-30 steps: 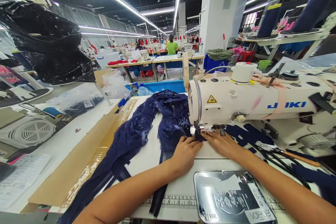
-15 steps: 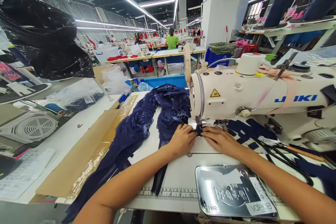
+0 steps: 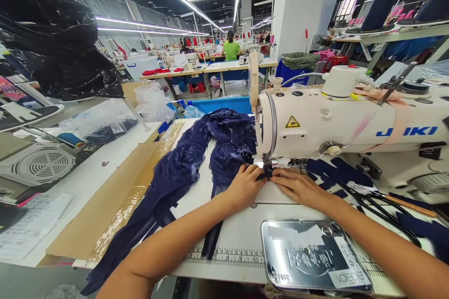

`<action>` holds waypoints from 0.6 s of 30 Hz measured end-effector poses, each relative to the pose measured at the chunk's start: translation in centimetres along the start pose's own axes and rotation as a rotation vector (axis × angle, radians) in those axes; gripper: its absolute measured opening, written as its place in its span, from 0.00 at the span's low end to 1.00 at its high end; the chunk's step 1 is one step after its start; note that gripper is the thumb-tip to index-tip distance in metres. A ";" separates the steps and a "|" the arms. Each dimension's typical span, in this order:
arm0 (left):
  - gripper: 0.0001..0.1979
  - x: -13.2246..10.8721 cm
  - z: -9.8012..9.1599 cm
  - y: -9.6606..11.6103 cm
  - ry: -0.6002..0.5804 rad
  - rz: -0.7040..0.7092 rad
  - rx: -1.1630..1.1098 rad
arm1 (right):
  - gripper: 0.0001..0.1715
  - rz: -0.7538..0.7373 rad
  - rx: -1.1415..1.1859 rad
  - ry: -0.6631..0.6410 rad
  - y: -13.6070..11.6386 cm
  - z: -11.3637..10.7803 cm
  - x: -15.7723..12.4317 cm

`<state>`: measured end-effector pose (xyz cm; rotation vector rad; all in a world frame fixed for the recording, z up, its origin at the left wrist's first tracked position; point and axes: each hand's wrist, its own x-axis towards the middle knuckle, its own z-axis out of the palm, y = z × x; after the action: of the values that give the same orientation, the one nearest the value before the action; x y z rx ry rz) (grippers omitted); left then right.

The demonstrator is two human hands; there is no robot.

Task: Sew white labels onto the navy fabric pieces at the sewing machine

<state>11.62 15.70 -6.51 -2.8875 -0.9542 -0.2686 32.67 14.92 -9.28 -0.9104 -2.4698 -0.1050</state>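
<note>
A cream sewing machine [image 3: 308, 124] stands across the table, its needle area just beyond my fingertips. My left hand [image 3: 247, 182] is closed on the edge of a navy lace garment [image 3: 228, 163] beside the presser foot. From the other side, my right hand [image 3: 296, 184] pinches the same dark fabric, its fingertips close to those of the left. The rest of the garment lies bunched behind and left of my left hand, with straps trailing toward the table's front edge. My fingers and the machine head hide the stitched spot.
A silver tin [image 3: 315, 254] lies at the front edge over a printed ruler [image 3: 238, 258]. Black scissors [image 3: 382, 208] and navy fabric pieces [image 3: 324, 175] are at the right. Brown cardboard [image 3: 105, 196] covers the left side. A person in green [image 3: 230, 50] sits farther back.
The view has shifted slightly, so the machine appears a little farther right. Both hands stay by the presser foot, with the fabric between them moved slightly.
</note>
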 end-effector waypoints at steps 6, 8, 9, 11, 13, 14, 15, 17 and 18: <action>0.21 -0.6 -0.4 -0.2 -0.114 0.038 -0.010 | 0.17 -0.077 -0.135 0.007 -0.4 -0.4 0.2; 0.19 -0.8 -0.4 -0.4 -0.115 0.029 -0.020 | 0.17 -0.086 -0.159 0.025 -0.6 -0.4 0.3; 0.18 -0.8 -0.4 -0.6 -0.108 0.025 -0.026 | 0.17 -0.089 -0.174 0.037 -0.7 -0.5 0.3; 0.17 -0.8 -0.3 -0.8 -0.096 0.021 -0.042 | 0.17 -0.092 -0.203 0.059 -0.9 -0.5 0.4; 0.17 -0.8 -0.2 -1.0 -0.088 0.020 -0.056 | 0.17 -0.091 -0.221 0.071 -1.0 -0.5 0.5; 0.17 -0.8 -0.1 -1.0 -0.085 0.018 -0.062 | 0.17 -0.090 -0.223 0.074 -1.0 -0.4 0.6; 0.17 -0.7 -0.1 -1.0 -0.082 0.016 -0.067 | 0.17 -0.089 -0.224 0.075 -0.9 -0.4 0.6; 0.18 -0.7 0.1 -1.0 -0.075 0.012 -0.068 | 0.17 -0.091 -0.226 0.074 -0.8 -0.3 0.5; 0.18 -0.7 0.1 -1.0 -0.071 0.012 -0.065 | 0.17 -0.092 -0.228 0.074 -0.8 -0.3 0.5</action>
<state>10.48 16.15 -6.70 -2.9795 -0.9565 -0.2018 31.96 14.53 -8.68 -0.8668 -2.4652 -0.4521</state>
